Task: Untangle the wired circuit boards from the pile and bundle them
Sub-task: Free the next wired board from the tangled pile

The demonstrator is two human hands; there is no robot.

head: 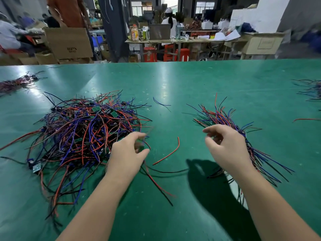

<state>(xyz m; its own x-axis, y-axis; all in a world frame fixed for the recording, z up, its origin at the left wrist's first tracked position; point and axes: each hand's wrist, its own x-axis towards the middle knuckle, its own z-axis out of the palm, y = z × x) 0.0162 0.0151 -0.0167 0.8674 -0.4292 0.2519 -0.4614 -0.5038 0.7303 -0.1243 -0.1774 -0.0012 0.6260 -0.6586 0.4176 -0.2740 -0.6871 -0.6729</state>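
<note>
The left hand (129,152) pinched a blurred wired board (139,146) beside the pile (83,133), its wires trailing toward the person. The right hand (225,146), fingers loosely curled, hovered over the bundle (218,117), which lay far-left to near-right on the table (191,80).

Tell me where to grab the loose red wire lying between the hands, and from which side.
Pinch the red wire near its middle, from straight above. It lies flat on the mat in an open curve, apart from the pile; only its lower end nears other wires.
</note>
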